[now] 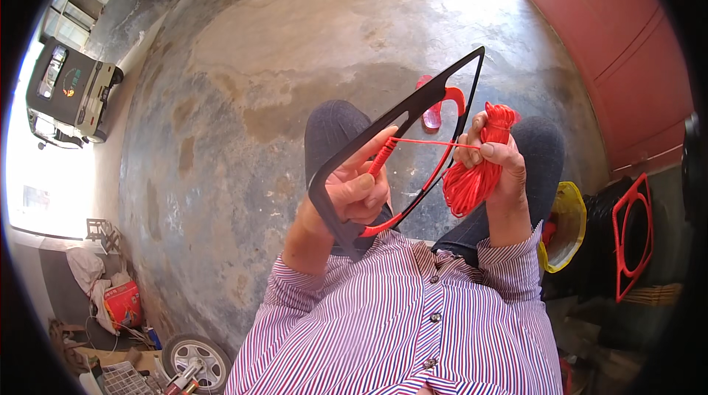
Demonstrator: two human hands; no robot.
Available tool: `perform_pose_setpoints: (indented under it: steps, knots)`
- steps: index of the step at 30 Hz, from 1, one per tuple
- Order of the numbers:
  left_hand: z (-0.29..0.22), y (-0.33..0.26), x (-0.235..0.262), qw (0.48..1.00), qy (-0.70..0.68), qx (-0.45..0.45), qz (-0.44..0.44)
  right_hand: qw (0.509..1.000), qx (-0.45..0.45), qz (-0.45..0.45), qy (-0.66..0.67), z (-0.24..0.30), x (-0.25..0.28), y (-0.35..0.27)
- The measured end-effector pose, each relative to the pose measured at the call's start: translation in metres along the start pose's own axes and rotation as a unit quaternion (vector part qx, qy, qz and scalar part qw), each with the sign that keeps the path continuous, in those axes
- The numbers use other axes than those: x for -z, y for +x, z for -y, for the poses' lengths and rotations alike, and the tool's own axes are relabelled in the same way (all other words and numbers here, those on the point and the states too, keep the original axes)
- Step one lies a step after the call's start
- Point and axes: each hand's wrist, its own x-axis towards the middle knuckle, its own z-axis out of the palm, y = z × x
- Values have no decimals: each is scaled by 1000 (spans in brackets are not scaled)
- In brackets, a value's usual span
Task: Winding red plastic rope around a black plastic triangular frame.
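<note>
A black flat frame (pixel 426 102) with a curved inner bar is held tilted above my lap. Red cord is wound tightly round stretches of that inner bar. My left hand (pixel 360 192) reaches through the frame and is closed on the bar, its fingers at the red cord winding (pixel 381 158). From there a single strand (pixel 436 143) runs straight across to my right hand (pixel 509 166). The right hand is closed round a thick hank of red cord (pixel 472 187), with the strand pinched near the thumb. Loops of the hank hang below the fingers.
A pink-red sandal (pixel 432 116) shows on the concrete floor beyond the frame. At my right are a yellow-rimmed bucket (pixel 579 210) and a red frame (pixel 619 247). A wheel (pixel 175 358) and a red bag (pixel 124 305) lie lower left. Outside stands a vehicle (pixel 74 89).
</note>
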Motion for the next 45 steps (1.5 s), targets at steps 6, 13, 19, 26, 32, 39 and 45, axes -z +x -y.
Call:
perform_pose_setpoints:
  steps: [6,13,19,26,32,39,45]
  knots:
    - [0,-3,3,998,28,-39,-34,989,-80,-57,-110,-12,-1,-2]
    - [-1,-9,-4,1000,10,-18,-24,971,-124,-58,-197,-39,1,-2]
    - [-4,-10,-18,999,21,32,-6,968,-140,-56,-202,-45,-4,-1]
    - [11,-6,-23,999,13,30,-37,970,-162,-27,-178,-52,-14,-1]
    - [6,-3,-39,995,23,92,-3,978,-120,-41,-165,-55,-15,1]
    - [16,1,-46,993,-38,105,36,991,-104,-4,-81,-53,-5,4]
    - [22,2,-50,994,31,107,-16,992,-107,-50,-46,-50,-5,4]
